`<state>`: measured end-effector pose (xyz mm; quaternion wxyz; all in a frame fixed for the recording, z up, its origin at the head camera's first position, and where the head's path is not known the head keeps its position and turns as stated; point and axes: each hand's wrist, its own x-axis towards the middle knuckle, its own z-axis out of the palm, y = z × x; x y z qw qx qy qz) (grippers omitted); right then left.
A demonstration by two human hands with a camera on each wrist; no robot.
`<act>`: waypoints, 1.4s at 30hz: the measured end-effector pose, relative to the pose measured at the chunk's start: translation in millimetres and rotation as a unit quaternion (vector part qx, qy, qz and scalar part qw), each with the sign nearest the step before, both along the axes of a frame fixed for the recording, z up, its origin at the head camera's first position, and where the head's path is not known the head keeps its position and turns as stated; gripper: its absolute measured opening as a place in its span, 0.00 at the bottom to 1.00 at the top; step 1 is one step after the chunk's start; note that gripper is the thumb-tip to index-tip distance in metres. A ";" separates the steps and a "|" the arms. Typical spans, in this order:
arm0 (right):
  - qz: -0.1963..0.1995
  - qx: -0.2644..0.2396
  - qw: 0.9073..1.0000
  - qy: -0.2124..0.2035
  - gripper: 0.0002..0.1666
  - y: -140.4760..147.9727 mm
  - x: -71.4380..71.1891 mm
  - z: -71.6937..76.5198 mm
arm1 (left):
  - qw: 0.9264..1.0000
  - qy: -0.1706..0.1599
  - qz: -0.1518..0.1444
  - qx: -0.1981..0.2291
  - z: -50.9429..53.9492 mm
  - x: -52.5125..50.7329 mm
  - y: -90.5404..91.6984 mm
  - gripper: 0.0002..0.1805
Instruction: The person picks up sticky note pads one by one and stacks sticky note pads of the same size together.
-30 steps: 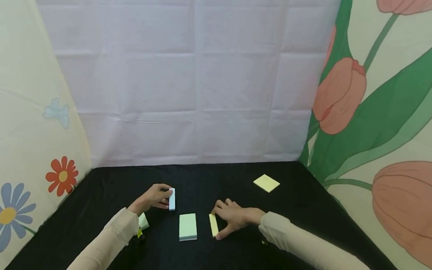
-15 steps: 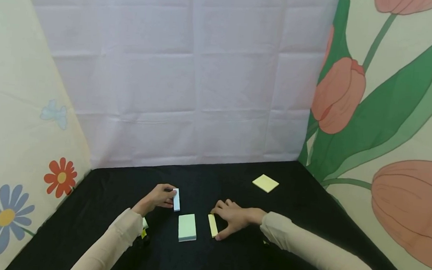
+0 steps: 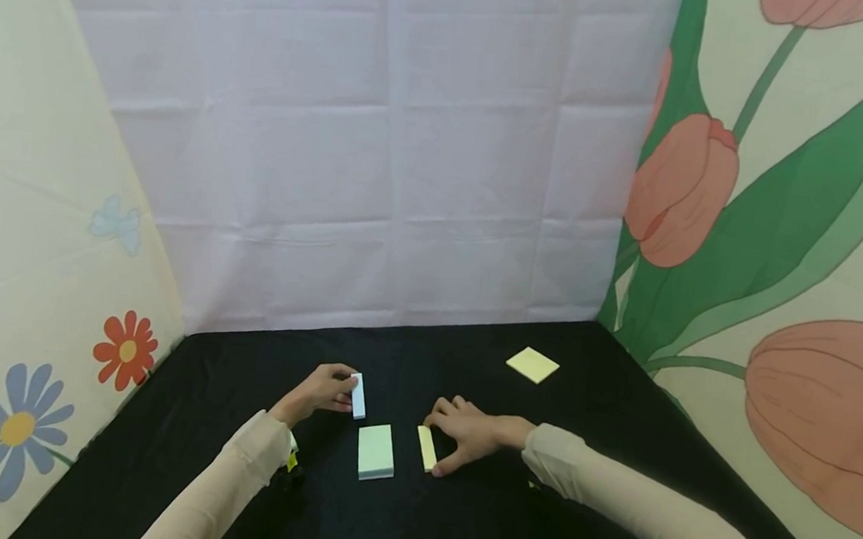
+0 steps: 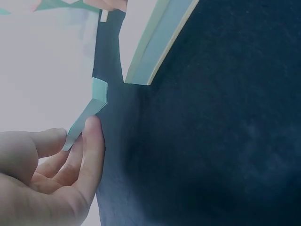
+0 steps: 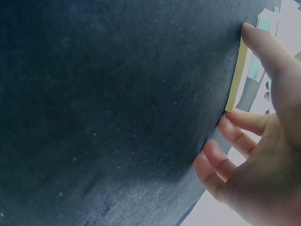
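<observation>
My left hand (image 3: 324, 389) pinches a narrow pale blue pad (image 3: 358, 396) between thumb and fingers; the left wrist view shows the same pad (image 4: 87, 113) held at one end. My right hand (image 3: 468, 433) grips a narrow yellow pad (image 3: 427, 449) by its two ends, thumb at the near end and a finger at the far end. In the right wrist view that yellow pad (image 5: 237, 75) stands on the black cloth. Between the hands lies a thick pale green block (image 3: 376, 451), touching neither hand.
A square yellow pad (image 3: 532, 365) lies at the back right of the black table (image 3: 414, 519). Partly hidden behind the left sleeve is a small green and yellow item (image 3: 292, 458). A white sheet hangs behind, with flower-patterned cloths at both sides.
My left hand has moved right with the pale blue pad, closer to the space behind the green block. My right hand keeps its grip on the yellow pad in nearly the same place.
</observation>
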<state>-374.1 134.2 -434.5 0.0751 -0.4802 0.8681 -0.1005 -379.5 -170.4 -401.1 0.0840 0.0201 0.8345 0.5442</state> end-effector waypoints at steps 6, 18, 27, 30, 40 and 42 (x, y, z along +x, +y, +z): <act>-0.032 0.015 0.999 -0.024 0.44 -3.7 13.7 16.2 | 1.000 0.008 -0.006 0.000 3.6 -0.1 5.5 0.16; -0.016 0.001 1.000 -0.009 0.47 1.0 -5.0 -5.2 | 0.999 0.010 -0.036 0.025 4.4 -2.9 17.2 0.16; -0.023 -0.015 0.999 -0.016 0.53 2.9 -17.9 -20.8 | 0.998 0.007 -0.050 0.034 4.6 -1.2 28.6 0.15; -0.022 -0.018 1.000 -0.003 0.56 4.3 -27.6 -32.7 | 0.998 0.006 -0.056 0.037 3.5 -1.5 31.8 0.15; -0.027 0.000 0.999 0.017 0.57 5.0 -46.1 -54.2 | 0.996 0.003 -0.074 0.042 0.2 -4.8 41.2 0.15; -0.026 0.006 1.000 0.017 0.55 4.7 -47.8 -55.8 | 0.996 0.004 -0.077 0.042 -0.8 -4.8 42.9 0.15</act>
